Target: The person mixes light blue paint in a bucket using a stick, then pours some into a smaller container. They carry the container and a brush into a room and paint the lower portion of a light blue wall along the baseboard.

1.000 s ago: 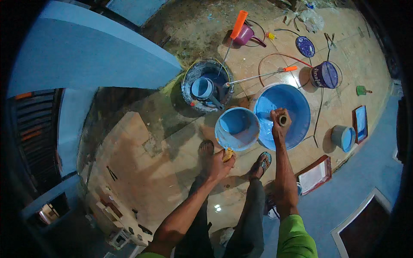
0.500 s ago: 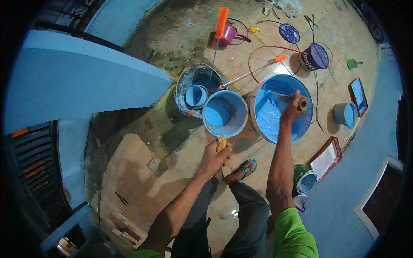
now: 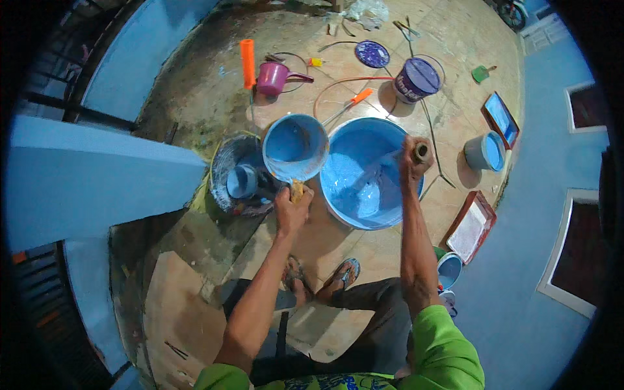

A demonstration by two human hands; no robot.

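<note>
My left hand (image 3: pixel 292 213) is closed round the yellowish handle of a blue-coated dipper (image 3: pixel 296 143), whose open mouth faces up and shows blue paint inside. The dipper is held beside the left rim of a large bucket (image 3: pixel 333 211) of wet blue paint. Over that bucket's right rim, my right hand (image 3: pixel 411 168) grips a stirring stick (image 3: pixel 422 153) with a round, hollow-looking end. Its lower part is hard to make out against the paint. Left of the dipper stands a dark, paint-smeared bucket (image 3: pixel 218 185) with a small blue cup (image 3: pixel 242 182) in it.
Beyond lie a purple dipper (image 3: pixel 272 78), orange-handled roller poles (image 3: pixel 248 64), a purple pail (image 3: pixel 416 81) and its lid (image 3: pixel 372 54). Along the right wall are a grey pail (image 3: pixel 481 153), paint trays (image 3: pixel 471 231) and a green brush (image 3: pixel 481 73). A blue wall (image 3: pixel 104 162) juts in at left.
The whole view has shifted, with the floor objects now farther left. My left hand has moved the dipper away from me, beside the big bucket. My right hand has moved toward that bucket's right rim.
</note>
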